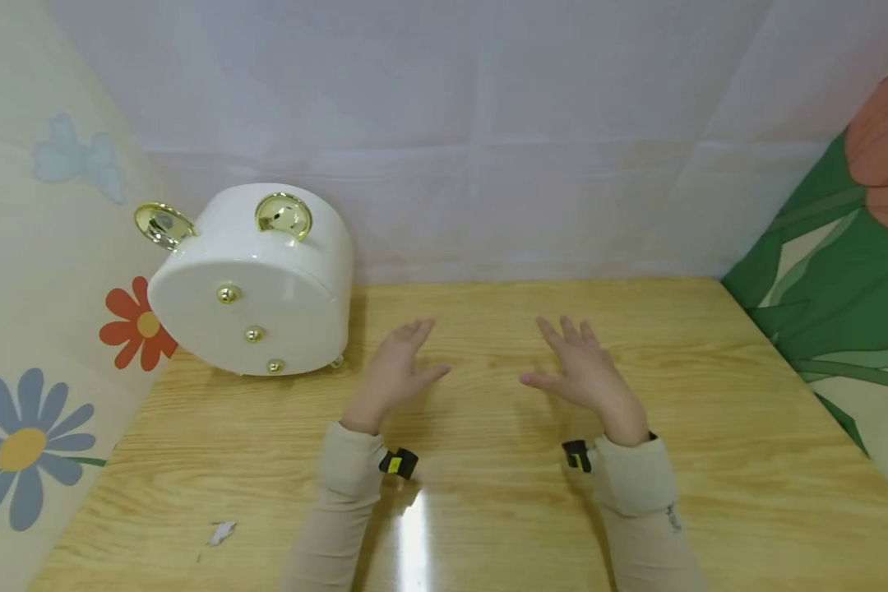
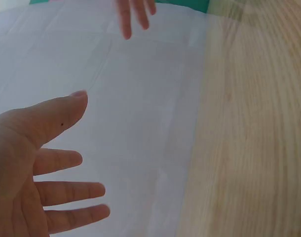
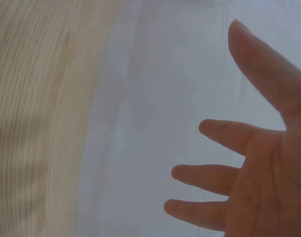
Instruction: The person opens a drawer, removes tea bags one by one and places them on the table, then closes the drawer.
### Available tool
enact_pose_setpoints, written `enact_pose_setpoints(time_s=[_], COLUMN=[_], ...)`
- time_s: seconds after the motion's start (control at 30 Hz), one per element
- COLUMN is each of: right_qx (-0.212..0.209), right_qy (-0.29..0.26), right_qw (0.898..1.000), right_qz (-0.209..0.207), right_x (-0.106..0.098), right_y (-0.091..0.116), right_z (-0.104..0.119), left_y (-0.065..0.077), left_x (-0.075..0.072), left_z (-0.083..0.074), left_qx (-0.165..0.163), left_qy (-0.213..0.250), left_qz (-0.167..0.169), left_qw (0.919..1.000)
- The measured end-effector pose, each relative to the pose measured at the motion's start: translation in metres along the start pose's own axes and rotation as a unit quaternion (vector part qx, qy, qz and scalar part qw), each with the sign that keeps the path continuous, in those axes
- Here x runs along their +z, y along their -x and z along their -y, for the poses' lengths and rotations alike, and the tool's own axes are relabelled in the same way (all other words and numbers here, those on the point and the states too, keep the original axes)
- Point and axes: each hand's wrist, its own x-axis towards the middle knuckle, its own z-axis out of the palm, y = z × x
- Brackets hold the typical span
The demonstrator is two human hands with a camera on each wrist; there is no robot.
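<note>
Both hands are held over the wooden table [image 1: 481,460], palms facing each other with a gap between them. My left hand [image 1: 395,374] has its fingers spread and thumb pointing inward; nothing is in it. Just to its left stands a white, drum-shaped object [image 1: 252,288] with gold round ears and gold knobs on its front, like a large alarm clock. My right hand [image 1: 588,374] is likewise spread and holds nothing. Each wrist view shows the palm, the left palm [image 2: 12,182] and the right palm [image 3: 264,187], with fingers extended.
A pale cloth [image 1: 533,148] hangs along the table's back edge. Flower-printed panels flank it, the left panel [image 1: 30,271] and the right panel [image 1: 844,271]. A small whitish patch [image 1: 222,533] lies at the table's front left. Black straps with yellow marks sit at both cuffs.
</note>
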Motion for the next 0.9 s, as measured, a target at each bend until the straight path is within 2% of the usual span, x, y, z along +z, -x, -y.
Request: enact_pose_setpoints(time_s=[0.13, 0.23, 0.3, 0.43, 0.63, 0.73, 0.9], right_qx=[-0.019, -0.033, -0.036, -0.031, -0.034, -0.035, -0.030], right_qy=[-0.009, -0.014, -0.016, -0.012, -0.008, -0.008, -0.009], right_qw=[1.000, 0.999, 0.999, 0.999, 0.999, 0.999, 0.999], right_qz=[-0.004, -0.012, -0.014, -0.016, -0.013, -0.012, -0.013], right_x=[0.001, 0.002, 0.003, 0.003, 0.003, 0.003, 0.004], right_y=[0.001, 0.000, -0.001, 0.000, 0.000, 0.000, -0.001], right_z=[-0.002, -0.003, -0.003, -0.003, -0.001, -0.001, -0.001], left_y=[0.003, 0.006, 0.007, 0.011, 0.020, 0.025, 0.034], left_x=[-0.006, -0.009, -0.011, -0.017, -0.032, -0.039, -0.049], left_z=[0.004, 0.007, 0.010, 0.021, 0.042, 0.051, 0.063], left_qx=[0.016, 0.035, 0.053, 0.085, 0.115, 0.108, 0.098], left_qy=[0.058, 0.072, 0.065, 0.054, 0.059, 0.065, 0.080], left_qz=[-0.037, -0.079, -0.114, -0.191, -0.302, -0.333, -0.355], left_qw=[0.9975, 0.9937, 0.9899, 0.9763, 0.9446, 0.9345, 0.9264])
